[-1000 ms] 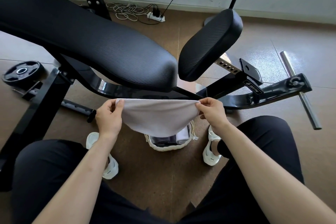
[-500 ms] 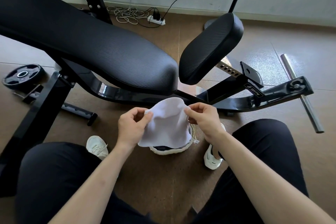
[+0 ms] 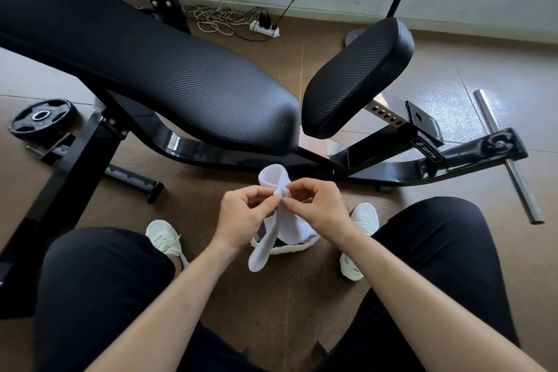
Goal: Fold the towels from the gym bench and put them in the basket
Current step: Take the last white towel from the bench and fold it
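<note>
1. One white cloth towel [image 3: 282, 217] hangs bunched between two hands, above one pale woven basket [image 3: 290, 248] on the brown floor [image 3: 271, 305].
2. The left hand [image 3: 241, 217] and right hand [image 3: 317, 208] meet, each grip pinched closed on the towel's gathered edge.
3. The black padded table [image 3: 169, 75] has two cushions, both bare.
4. One black weight plate [image 3: 42, 118] lies left.

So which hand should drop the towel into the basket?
Probably the right hand. Both hands pinch the white towel at one spot, but most of the towel hangs below the right hand, straight over the basket. The left hand sits off to the side, beside a loose tail.
</note>
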The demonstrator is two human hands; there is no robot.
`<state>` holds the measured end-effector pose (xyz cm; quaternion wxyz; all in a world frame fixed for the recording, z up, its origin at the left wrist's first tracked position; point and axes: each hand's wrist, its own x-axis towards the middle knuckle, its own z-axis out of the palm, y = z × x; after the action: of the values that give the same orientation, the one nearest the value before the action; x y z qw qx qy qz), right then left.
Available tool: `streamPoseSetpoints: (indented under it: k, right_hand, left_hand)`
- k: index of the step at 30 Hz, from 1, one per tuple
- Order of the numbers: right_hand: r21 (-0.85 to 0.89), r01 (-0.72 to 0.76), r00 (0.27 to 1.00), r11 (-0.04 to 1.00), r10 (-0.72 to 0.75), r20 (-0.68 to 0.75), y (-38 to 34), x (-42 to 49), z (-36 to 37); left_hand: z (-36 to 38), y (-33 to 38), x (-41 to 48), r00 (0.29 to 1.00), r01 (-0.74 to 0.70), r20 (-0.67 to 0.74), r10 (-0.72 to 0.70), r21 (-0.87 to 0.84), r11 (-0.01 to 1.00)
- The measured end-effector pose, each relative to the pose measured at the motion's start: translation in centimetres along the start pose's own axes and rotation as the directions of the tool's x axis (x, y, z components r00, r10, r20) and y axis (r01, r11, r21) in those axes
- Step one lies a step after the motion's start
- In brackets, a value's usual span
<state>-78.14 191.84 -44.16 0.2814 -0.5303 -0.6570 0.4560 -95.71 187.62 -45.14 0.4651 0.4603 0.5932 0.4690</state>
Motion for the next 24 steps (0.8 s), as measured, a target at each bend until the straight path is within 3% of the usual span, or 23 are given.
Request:
streamPoseSetpoints:
  k: [4, 8, 11, 13, 16, 20, 24]
  right_hand:
    - [-0.114, 0.067, 0.997, 0.991, -0.07, -0.016, 0.2, 0.0, 0.2]
    - [-0.096, 0.099, 0.994, 0.99, -0.102, -0.03, 0.4, 0.3, -0.2]
    - [-0.059, 0.081, 0.997, 0.995, -0.081, 0.003, 0.6, 0.7, -1.0]
    - [-0.053, 0.084, 0.996, 0.995, -0.082, 0.04, 0.6, 0.8, -1.7]
    - [-0.015, 0.082, 0.993, 0.997, -0.08, 0.083, 0.5, 1.0, -2.6]
    - [0.071, 0.055, 0.99, 0.996, -0.063, 0.124, 0.5, 1.0, -3.7]
    - [0.091, 0.03, 0.991, 0.995, -0.041, 0.131, 0.9, 1.1, -4.6]
  left_hand:
    - [-0.2, 0.1, -0.2, 0.996, 0.025, 0.087, -0.019, -0.067, 0.997]
    - [-0.8, -0.1, -0.1, 0.984, 0.004, 0.18, 0.0, -0.022, 1.0]
    - [-1.8, -0.3, 0.4, 0.991, -0.114, 0.088, 0.101, 0.161, 0.98]
    - [-2.8, -0.8, 1.2, 0.975, -0.212, 0.01, 0.223, 0.349, 0.913]
    - [-4.0, -2.2, 2.1, 0.965, -0.26, 0.112, 0.239, 0.559, 0.788]
    - [-3.3, -3.5, 2.1, 0.97, -0.234, 0.211, 0.123, 0.65, 0.723]
    - [-3.2, -3.4, 2.3, 0.98, -0.2, 0.133, 0.15, 0.622, 0.757]
